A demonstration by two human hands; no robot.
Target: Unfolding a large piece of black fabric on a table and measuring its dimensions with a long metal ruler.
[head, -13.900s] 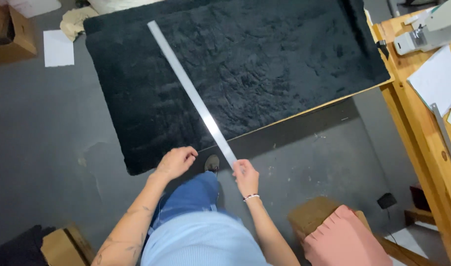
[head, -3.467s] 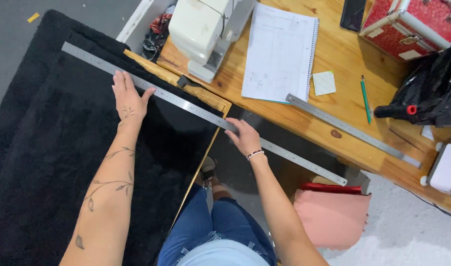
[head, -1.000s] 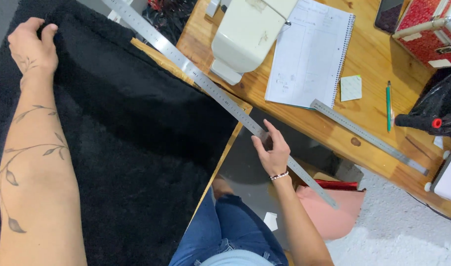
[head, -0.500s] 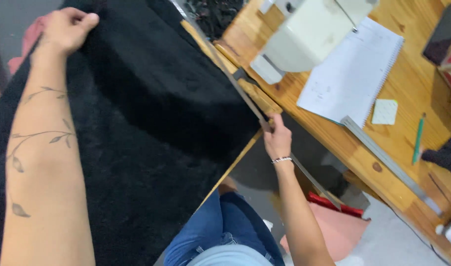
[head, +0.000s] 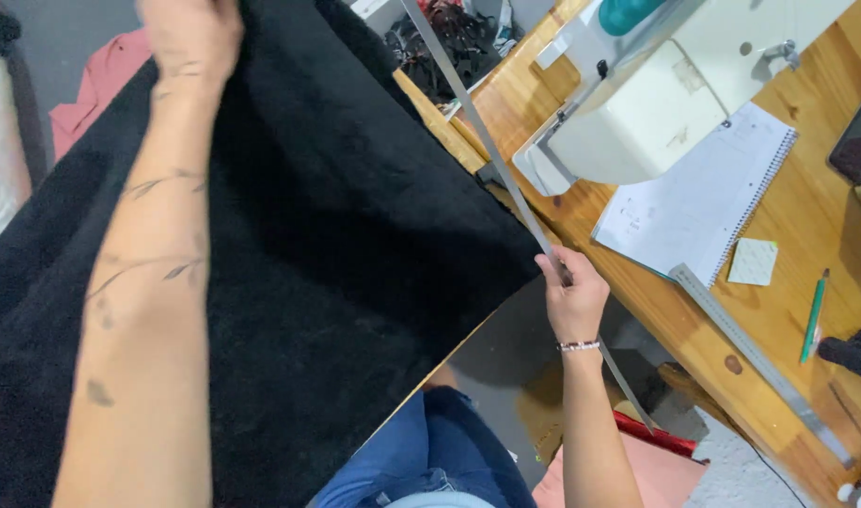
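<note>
Long metal ruler (head: 487,141) now tilted steeper, right hand (head: 571,296) clamped on it, left hand (head: 190,33) – apparently gripping – black fabric (head: 336,245)

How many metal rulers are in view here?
2. One long metal ruler is held in the right hand, slanting along the edge of the black fabric. The other ruler lies flat on the wooden table, beside the spiral notebook. More may be hidden.

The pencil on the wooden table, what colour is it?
Green. The pencil lies on the table right of the square note, in the head view.
</note>
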